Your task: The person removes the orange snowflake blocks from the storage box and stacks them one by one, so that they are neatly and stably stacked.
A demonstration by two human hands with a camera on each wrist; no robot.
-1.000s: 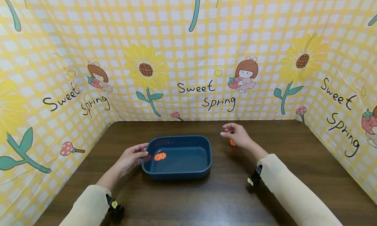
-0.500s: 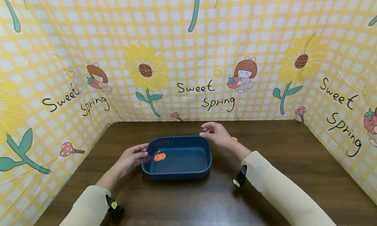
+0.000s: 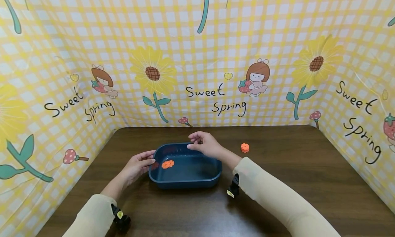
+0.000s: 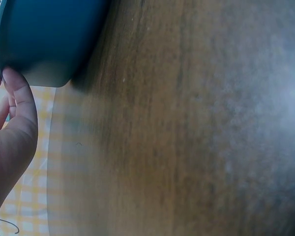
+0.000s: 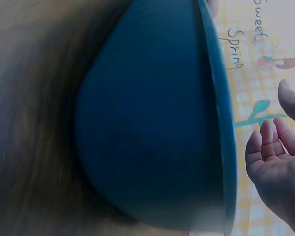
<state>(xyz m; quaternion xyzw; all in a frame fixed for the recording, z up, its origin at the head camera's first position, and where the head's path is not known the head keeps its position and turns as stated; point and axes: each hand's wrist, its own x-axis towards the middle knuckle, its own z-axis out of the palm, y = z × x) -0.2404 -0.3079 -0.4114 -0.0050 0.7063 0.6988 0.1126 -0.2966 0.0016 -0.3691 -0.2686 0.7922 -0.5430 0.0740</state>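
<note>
A dark blue rectangular basin (image 3: 185, 185) stands on the table. My left hand (image 3: 138, 165) grips its left rim, thumb on the inner side; the left wrist view shows the same thumb and fingers on the basin's edge. Orange flower-shaped discs (image 3: 168, 164) lie flat on the basin floor near the left end. My right hand (image 3: 207, 146) hovers over the basin's back right part. Its fingers are loosely bent, the thumb stands apart in the right wrist view, and I see nothing between them. Right of the basin sits a small stack of orange discs (image 3: 245, 147).
The brown wooden table (image 3: 277, 147) meets a yellow checked cloth (image 3: 203, 58) behind and along both sides. Each wrist carries a small black camera, on the left (image 3: 121, 220) and on the right (image 3: 233, 189).
My right hand has moved left from beside the orange stack to above the basin, uncovering the stack. The left hand and the basin stay where they were.
</note>
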